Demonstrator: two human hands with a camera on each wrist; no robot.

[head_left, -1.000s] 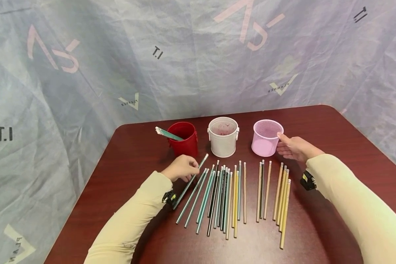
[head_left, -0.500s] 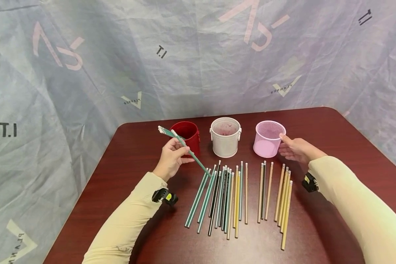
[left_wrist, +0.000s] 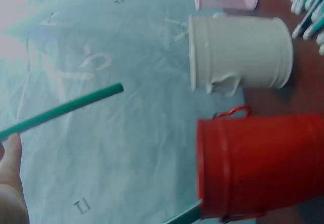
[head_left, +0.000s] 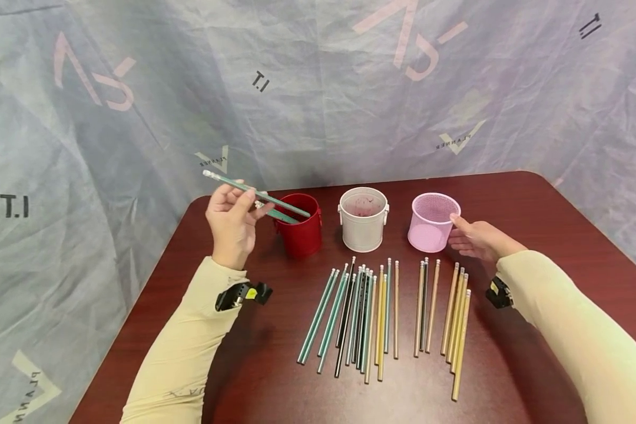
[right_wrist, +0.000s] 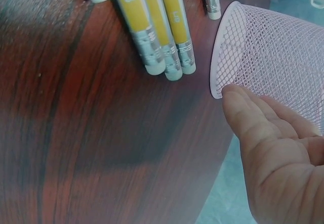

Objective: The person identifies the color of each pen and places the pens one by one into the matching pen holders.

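Observation:
My left hand pinches a green pencil at the left of the red bucket. The pencil slants, its eraser end up to the left and its other end over the bucket's mouth. Several green pencils lean inside that bucket, their erasers sticking out on the left. In the left wrist view the held pencil shows its plain end. My right hand rests against the pink mesh cup, thumb at the rim and fingers along its side, as the right wrist view also shows.
Between the two stands a white bucket with side handles. In front lie several loose green pencils, black pencils, yellow pencils and tan pencils on the dark red table. A grey cloth hangs behind.
My left hand has picked up a green pencil from the table's left row and carried it up and left to the red bucket. The right hand stays at the pink cup.

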